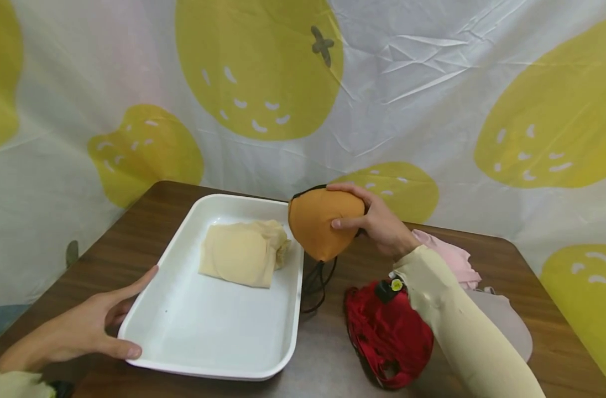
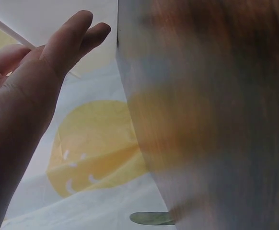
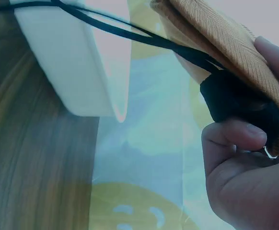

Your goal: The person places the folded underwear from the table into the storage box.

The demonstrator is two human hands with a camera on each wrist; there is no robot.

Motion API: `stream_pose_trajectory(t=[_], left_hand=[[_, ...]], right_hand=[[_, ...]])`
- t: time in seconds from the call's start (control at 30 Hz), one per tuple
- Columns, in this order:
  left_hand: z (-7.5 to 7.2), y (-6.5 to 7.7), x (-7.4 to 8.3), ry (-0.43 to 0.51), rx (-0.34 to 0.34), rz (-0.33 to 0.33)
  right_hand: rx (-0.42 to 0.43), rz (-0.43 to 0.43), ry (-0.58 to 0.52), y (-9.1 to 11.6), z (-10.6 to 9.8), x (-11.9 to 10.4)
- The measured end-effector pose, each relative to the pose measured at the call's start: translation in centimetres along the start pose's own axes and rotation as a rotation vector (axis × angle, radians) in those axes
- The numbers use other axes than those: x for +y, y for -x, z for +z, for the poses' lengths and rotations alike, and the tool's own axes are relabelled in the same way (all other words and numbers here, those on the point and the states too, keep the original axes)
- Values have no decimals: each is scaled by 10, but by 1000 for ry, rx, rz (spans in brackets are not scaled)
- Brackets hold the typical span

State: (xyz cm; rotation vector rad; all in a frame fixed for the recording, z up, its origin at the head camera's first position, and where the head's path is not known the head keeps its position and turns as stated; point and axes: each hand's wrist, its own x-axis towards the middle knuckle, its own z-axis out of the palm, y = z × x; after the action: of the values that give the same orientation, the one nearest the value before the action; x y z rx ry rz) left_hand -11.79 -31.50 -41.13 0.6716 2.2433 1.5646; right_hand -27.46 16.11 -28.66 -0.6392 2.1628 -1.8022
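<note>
My right hand [image 1: 375, 215] grips a folded orange bra [image 1: 313, 221], its thumb across the cup, above the table just past the tray's right rim. Black straps [image 1: 320, 284] dangle from it; in the right wrist view they run leftward from a dark band [image 3: 235, 98]. My left hand [image 1: 86, 326] holds the near-left corner of a white tray [image 1: 208, 342], thumb at the near edge and index finger along the left side. Inside the tray, toward its far end, lies a folded beige bra [image 1: 238, 254]. The left wrist view shows the left hand [image 2: 39, 76] from the side, the grip partly hidden.
A red satin garment [image 1: 390, 337] with straps lies on the wooden table [image 1: 323, 359], right of the tray. Pink cloth [image 1: 447, 257] and a grey garment [image 1: 502, 318] lie farther right, partly behind the right sleeve [image 1: 467, 326]. A lemon-print curtain [image 1: 407, 94] hangs behind the table.
</note>
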Motion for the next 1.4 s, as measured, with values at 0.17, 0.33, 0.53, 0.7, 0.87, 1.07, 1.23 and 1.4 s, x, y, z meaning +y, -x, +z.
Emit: stream_pose_trajectory(t=[0.17, 0.33, 0.53, 0.7, 0.87, 1.07, 1.23, 1.4], left_hand=[[0, 1, -2, -12, 8, -14], [-1, 0, -3, -45, 22, -7], [-1, 0, -3, -39, 19, 9], [-1, 1, -6, -36, 22, 12], [-3, 1, -6, -45, 27, 4], [-2, 3, -8, -49, 28, 9], [-1, 2, -8, -53, 29, 10], [0, 0, -6, -34, 22, 7]], right_hand=[[-2, -27, -20, -4, 6, -8], [7, -40, -44, -8, 11, -14], [12, -62, -55, -12, 16, -22], [29, -71, -59, -16, 24, -27], [33, -107, -109, -21, 34, -32], [26, -138, -168, -31, 49, -31], [51, -73, -152, -39, 62, -20], [77, -3, -123, -46, 72, -5]])
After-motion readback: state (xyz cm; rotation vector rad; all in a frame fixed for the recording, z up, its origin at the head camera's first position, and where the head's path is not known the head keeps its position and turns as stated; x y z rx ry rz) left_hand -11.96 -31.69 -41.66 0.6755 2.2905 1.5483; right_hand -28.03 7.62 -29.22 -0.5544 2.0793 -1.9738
